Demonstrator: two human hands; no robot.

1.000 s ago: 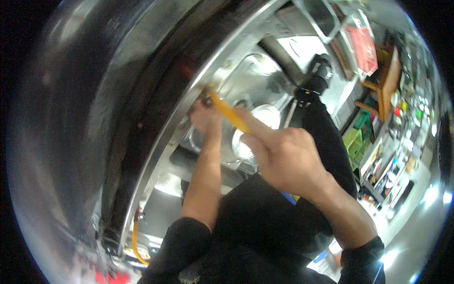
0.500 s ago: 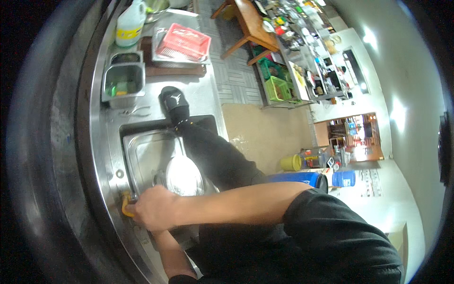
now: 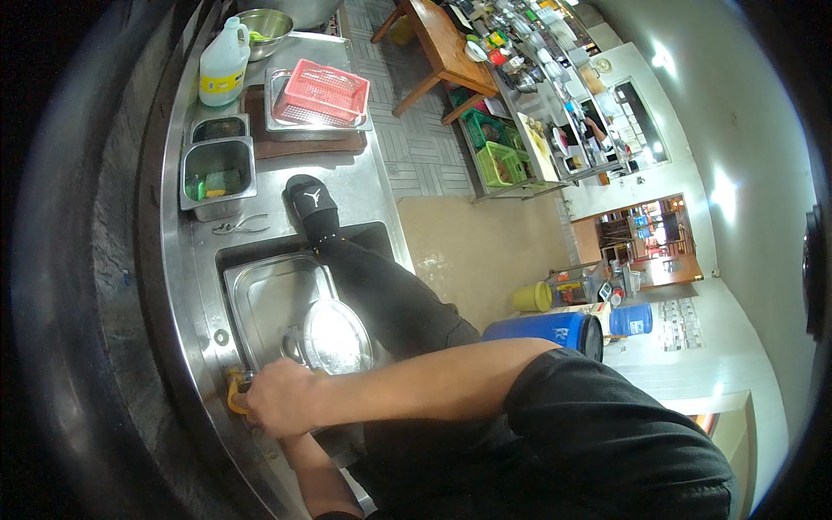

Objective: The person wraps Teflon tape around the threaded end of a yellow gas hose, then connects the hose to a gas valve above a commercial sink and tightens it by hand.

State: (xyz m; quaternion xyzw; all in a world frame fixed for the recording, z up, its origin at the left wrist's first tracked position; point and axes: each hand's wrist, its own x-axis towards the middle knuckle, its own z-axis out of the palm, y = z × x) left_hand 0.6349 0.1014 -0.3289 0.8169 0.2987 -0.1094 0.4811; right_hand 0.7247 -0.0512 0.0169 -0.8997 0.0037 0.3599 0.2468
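My right hand (image 3: 282,397) is curled closed at the sink's wall-side edge, its fingers against a yellow curved handle (image 3: 235,390) with a short metal part. What lies inside the fingers is hidden. From the lower edge my left forearm (image 3: 321,477) reaches up beneath the right one, and the left hand is covered by it. Beside the right hand, a shiny round object (image 3: 336,336) glares over the metal sink basin (image 3: 260,295); its kind is unclear. Pliers (image 3: 241,225) lie on the steel counter by the basin.
A foot in a black slide (image 3: 312,201) rests on the counter. Past it are steel containers (image 3: 218,173), a red basket (image 3: 325,91) on a metal tray, a white jug (image 3: 225,65) and a metal bowl (image 3: 267,33). A blue barrel (image 3: 546,334) stands at right.
The whole view has shifted, with the counter things appearing slightly lower and further left. My hands stay by the yellow handle.
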